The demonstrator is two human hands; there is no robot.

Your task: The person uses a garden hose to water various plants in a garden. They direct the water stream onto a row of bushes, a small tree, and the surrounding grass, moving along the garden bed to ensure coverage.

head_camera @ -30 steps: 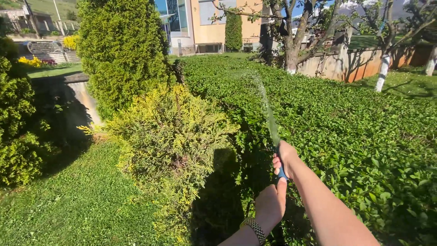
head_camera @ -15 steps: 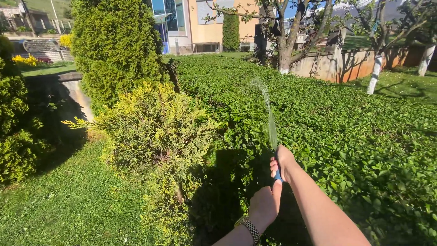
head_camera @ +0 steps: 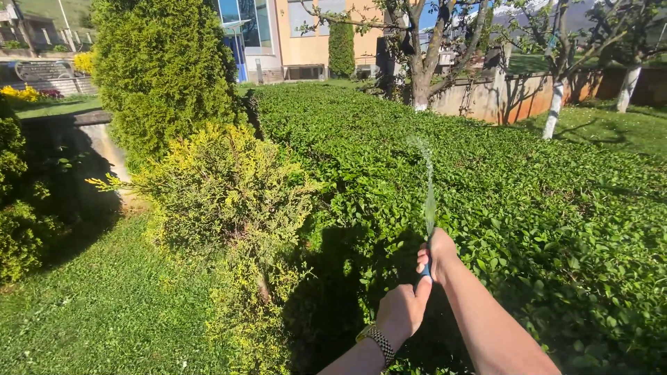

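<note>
Both my hands close around one blue hose nozzle (head_camera: 425, 269), held out low in front of me over the hedge edge. My right hand (head_camera: 436, 253) wraps its upper end, fingers curled shut; my left hand (head_camera: 403, 310), with a metal watch band (head_camera: 376, 342) at the wrist, grips just below, touching the right. A thin water jet (head_camera: 429, 187) rises from the nozzle over the broad green hedge (head_camera: 486, 167). A yellowish shrub (head_camera: 222, 187) stands to the left, beside the lawn (head_camera: 104, 305).
</note>
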